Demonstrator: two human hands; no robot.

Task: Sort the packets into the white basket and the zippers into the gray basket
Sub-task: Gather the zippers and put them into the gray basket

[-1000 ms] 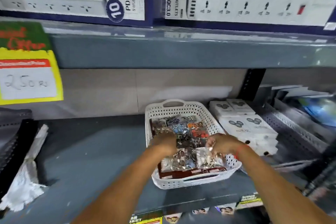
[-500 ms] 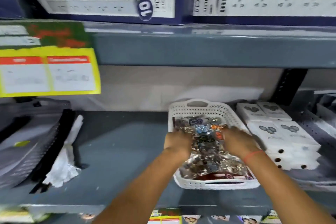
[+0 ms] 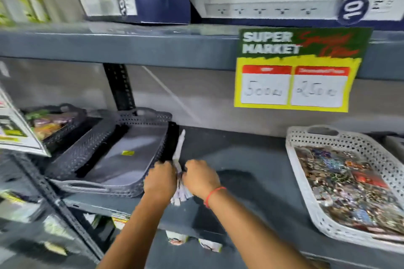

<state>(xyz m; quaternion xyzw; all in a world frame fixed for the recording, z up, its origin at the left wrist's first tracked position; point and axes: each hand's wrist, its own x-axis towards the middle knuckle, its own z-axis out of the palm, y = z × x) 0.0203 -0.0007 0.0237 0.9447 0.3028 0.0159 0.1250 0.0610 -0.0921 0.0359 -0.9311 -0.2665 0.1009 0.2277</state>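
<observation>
**Both hands on the bunch of white zippers**

The left hand [image 3: 160, 179] and the right hand [image 3: 200, 178] are closed around a bunch of white zippers [image 3: 179, 159]. The bunch lies on the gray shelf [image 3: 240, 159], right beside the gray basket [image 3: 113, 155]. One end of it pokes up past the fingers, along the basket wall. The other end fans out below the hands, near the shelf's front edge. A black strip [image 3: 171, 142], maybe more zippers, stands between the white bunch and the basket wall. The picture is too blurry to be sure.

The gray basket looks almost empty inside. It is tipped, and leans on another dark basket [image 3: 56, 120] behind it. The white basket [image 3: 306, 137] sits well apart on the right side of the shelf and is full of shiny packets [image 3: 347, 183].

The zippers look light and floppy. They are long and thin, so loose ends will probably droop and slide out if only one end is held. The best place to hold is likely the middle of the bunch, where the hands are now, with all the strips squeezed together. Nothing here seems easy to break, so a firm squeeze should be fine. The lift into the gray basket looks short, but the dangling ends could catch on the holes in the basket's wall.
</observation>
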